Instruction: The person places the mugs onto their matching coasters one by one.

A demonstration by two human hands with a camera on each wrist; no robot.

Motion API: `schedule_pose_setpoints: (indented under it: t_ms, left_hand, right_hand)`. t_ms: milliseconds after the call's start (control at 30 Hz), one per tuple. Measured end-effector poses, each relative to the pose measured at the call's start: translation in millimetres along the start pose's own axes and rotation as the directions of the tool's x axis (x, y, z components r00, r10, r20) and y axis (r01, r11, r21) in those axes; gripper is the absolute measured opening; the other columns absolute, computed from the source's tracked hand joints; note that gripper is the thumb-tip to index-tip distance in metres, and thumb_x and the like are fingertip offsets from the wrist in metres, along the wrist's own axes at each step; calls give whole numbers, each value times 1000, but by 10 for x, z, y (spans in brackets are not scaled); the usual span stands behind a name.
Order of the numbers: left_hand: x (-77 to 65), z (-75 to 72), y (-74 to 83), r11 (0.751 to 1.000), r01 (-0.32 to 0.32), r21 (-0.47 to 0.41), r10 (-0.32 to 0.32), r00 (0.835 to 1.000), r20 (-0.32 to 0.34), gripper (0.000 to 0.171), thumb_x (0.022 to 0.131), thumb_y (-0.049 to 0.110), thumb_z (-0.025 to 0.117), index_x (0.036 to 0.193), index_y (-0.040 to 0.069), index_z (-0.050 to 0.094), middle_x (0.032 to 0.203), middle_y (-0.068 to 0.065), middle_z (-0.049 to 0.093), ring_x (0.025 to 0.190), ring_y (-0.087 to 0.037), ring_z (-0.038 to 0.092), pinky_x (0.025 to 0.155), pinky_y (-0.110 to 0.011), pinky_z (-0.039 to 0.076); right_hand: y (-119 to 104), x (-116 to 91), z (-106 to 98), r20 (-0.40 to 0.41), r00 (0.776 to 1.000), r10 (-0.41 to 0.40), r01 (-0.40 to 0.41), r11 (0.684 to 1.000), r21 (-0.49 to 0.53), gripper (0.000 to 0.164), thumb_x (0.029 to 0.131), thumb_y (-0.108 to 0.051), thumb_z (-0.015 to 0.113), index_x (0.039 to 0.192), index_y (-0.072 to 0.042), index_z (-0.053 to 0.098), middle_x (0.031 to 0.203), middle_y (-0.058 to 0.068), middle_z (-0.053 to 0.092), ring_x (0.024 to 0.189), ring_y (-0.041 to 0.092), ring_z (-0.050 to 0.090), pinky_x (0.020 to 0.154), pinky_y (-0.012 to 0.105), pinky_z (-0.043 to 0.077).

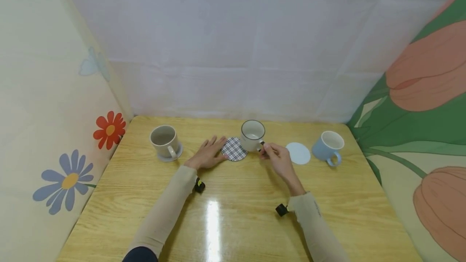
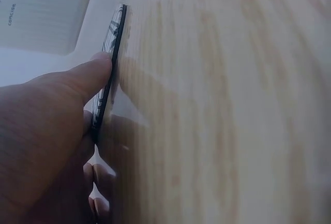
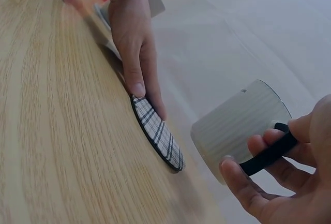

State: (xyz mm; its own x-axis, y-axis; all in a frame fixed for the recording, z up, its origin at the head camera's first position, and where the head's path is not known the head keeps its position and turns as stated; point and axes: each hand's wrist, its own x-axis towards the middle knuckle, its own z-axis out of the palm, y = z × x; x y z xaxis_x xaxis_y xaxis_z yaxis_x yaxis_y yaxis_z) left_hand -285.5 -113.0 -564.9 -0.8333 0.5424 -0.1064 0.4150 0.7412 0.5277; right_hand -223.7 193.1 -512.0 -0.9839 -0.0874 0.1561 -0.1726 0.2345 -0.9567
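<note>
A white mug (image 1: 251,142) with a dark rim and black handle (image 3: 269,154) is gripped by that handle in my right hand (image 1: 278,159). In the right wrist view the mug shows to the right of a round plaid coaster (image 1: 234,149), with a gap between them. My left hand (image 1: 209,153) lies low at the table with fingers extended, its thumb (image 2: 98,69) and fingers touching the coaster's left edge. Small lettering marks the mug's side in the left wrist view.
A beige mug (image 1: 162,138) stands on a grey coaster (image 1: 177,155) at the left. On the right, a pale round coaster (image 1: 299,153) lies beside a light-blue mug (image 1: 324,148). White cloth (image 1: 233,51) hangs behind the wooden table (image 1: 247,197); flower-print cloths flank it.
</note>
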Motion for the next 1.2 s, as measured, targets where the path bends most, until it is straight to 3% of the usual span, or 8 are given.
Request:
schedule_pose_setpoints:
  t_ms: [433, 700, 1200]
  left_hand:
    - [-11, 21, 3, 1000, -13, -19, 13, 1000, -11, 81, 110, 52, 52, 172, 16, 17, 180, -3, 11, 168, -34, 0, 135, -57, -4]
    - [-19, 23, 4, 1000, -12, -19, 12, 1000, -16, 81, 109, 55, 51, 172, 18, 17, 180, -2, 11, 168, -33, 0, 135, -56, -4]
    - [-6, 5, 1, 1000, -7, -25, 6, 1000, -20, 81, 109, 52, 54, 172, 16, 17, 180, -5, 13, 168, -35, 1, 135, -57, -4]
  right_hand:
    - [4, 10, 76, 28, 1000, -8, 7, 1000, 15, 41, 114, -21, 53, 104, 15, 71, 104, 37, 71, 93, 56, 72, 90, 58, 63]
    - [-38, 10, 120, 29, 1000, 6, -7, 1000, 8, 42, 114, -24, 54, 105, 13, 71, 108, 36, 72, 96, 55, 72, 89, 52, 65]
    - [-32, 42, 235, 54, 999, 8, -10, 999, 34, 42, 114, -17, 52, 108, 22, 67, 109, 44, 68, 96, 57, 72, 90, 58, 63]
